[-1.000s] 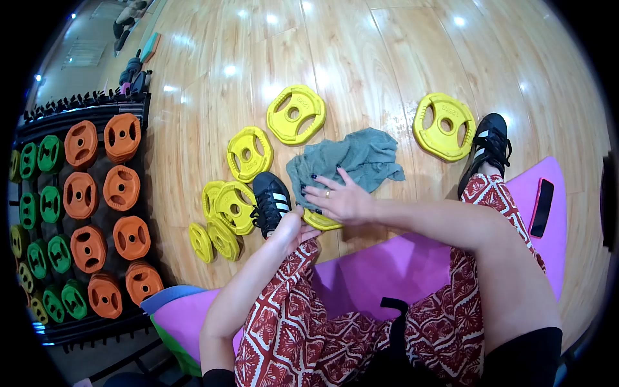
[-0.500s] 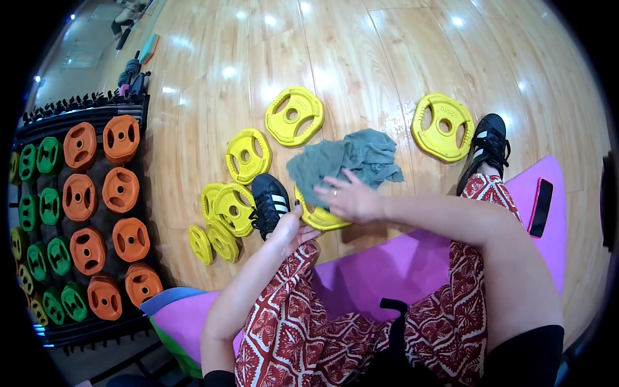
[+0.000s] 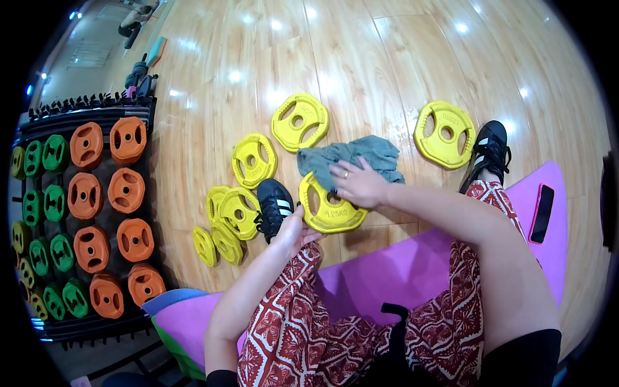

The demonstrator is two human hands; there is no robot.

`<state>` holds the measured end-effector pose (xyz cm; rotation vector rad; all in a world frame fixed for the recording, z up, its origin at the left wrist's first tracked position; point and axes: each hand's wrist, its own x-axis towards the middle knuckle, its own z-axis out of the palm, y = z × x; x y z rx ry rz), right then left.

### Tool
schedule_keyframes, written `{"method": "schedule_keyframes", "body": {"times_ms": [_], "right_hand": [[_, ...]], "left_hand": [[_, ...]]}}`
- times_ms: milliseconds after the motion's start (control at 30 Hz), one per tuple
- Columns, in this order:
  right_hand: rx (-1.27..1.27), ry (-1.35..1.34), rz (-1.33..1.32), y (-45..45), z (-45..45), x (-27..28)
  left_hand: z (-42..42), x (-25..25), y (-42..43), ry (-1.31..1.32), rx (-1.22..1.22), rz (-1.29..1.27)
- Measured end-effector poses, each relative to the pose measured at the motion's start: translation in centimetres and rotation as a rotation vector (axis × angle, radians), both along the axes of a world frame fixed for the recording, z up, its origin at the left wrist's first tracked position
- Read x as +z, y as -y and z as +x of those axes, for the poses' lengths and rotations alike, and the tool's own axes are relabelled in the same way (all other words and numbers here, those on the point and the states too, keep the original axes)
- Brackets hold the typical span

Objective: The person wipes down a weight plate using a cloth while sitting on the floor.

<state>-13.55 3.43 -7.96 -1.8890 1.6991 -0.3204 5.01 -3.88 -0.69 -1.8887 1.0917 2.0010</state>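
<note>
A yellow 1.25 kg weight plate [image 3: 338, 213] is tilted up between my feet. My left hand [image 3: 298, 230] grips its lower left edge, thumb on the near side. My right hand [image 3: 358, 184] lies with fingers stretched out and spread across the plate's upper right rim and a grey-green cloth [image 3: 380, 152]. The cloth is bunched on the floor behind the plate, partly covered by that hand. A ring shows on one finger.
More yellow plates [image 3: 300, 121] lie on the wooden floor, several of them left of my black shoe [image 3: 275, 205]. Another yellow plate [image 3: 445, 135] sits by my other shoe. A phone [image 3: 541, 213] rests on the pink mat [image 3: 380, 264]. At left stands a rack of orange plates [image 3: 86, 195].
My right hand has slid right and up, drawing the cloth off the plate's face. The plate's lettering now shows. My left hand keeps its hold; the view has shifted slightly.
</note>
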Motion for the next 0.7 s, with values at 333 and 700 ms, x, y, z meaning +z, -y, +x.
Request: {"method": "schedule_keyframes", "body": {"times_ms": [333,700], "right_hand": [[0.435,0.032,-0.267,-4.7,2.3,0.5],[0.339,0.032,-0.434,-3.3,1.7,-1.5]], "left_hand": [[0.4,-0.9,0.0,-0.014,0.008,0.011],[0.4,-1.0,0.6,0.006,-0.018,0.039]]}}
